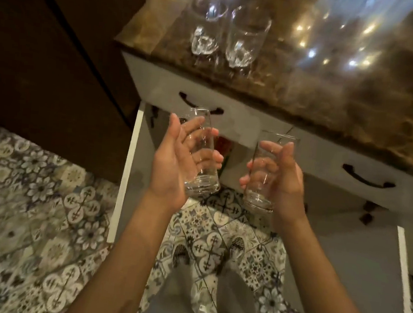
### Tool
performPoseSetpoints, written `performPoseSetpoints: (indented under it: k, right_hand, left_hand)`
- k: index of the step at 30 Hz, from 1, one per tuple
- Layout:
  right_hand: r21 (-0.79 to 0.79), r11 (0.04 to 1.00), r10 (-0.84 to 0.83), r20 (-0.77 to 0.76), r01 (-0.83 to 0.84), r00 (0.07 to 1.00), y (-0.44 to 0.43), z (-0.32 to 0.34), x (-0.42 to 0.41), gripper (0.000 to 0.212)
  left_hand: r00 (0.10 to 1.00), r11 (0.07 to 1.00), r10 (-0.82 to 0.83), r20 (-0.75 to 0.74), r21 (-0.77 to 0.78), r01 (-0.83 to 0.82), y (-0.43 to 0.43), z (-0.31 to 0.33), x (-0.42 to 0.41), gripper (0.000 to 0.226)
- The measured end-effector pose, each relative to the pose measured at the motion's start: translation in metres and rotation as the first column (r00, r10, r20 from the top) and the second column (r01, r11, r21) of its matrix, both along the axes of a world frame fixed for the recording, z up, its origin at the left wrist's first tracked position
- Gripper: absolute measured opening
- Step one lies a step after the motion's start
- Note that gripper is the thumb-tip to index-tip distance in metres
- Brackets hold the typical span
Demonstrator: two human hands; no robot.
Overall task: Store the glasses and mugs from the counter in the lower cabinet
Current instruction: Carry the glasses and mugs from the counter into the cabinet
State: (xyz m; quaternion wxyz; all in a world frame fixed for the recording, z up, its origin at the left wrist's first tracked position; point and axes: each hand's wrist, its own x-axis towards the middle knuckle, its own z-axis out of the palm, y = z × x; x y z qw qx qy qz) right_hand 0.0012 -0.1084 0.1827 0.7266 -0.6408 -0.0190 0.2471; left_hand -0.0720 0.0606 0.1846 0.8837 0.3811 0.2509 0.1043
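My left hand (174, 160) grips a tall clear glass (202, 176) upright, fingers curled round its far side. A second tall clear glass (260, 190) stands upright in my right hand (282, 179), held the same way. Both glasses hang in the air below the counter edge, in front of the open lower cabinet (151, 135). On the brown stone counter (334, 93) stand two more clear glasses (205, 36) (243, 43) near the left end; more glassware behind them is blurred.
White cabinet doors stand open on both sides, the left door (126, 173) and the right door (401, 278). White drawers with dark handles (366, 178) run under the counter. A dark wooden panel (44, 63) fills the left. Patterned floor tiles and my feet (208, 253) lie below.
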Motion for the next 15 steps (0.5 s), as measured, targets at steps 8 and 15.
performPoseSetpoints:
  k: [8, 15]
  right_hand:
    - [-0.06, 0.983, 0.168, -0.102, -0.175, 0.98, 0.008, -0.069, 0.001, 0.093]
    - [-0.031, 0.955, 0.289, -0.12, -0.295, 0.95, -0.005, -0.191, 0.039, 0.098]
  left_hand:
    - [0.99, 0.998, 0.053, -0.129, 0.049, -0.047, -0.01, -0.06, -0.022, 0.065]
    - [0.969, 0.98, 0.144, -0.201, 0.164, -0.111, -0.047, -0.173, -0.001, 0.061]
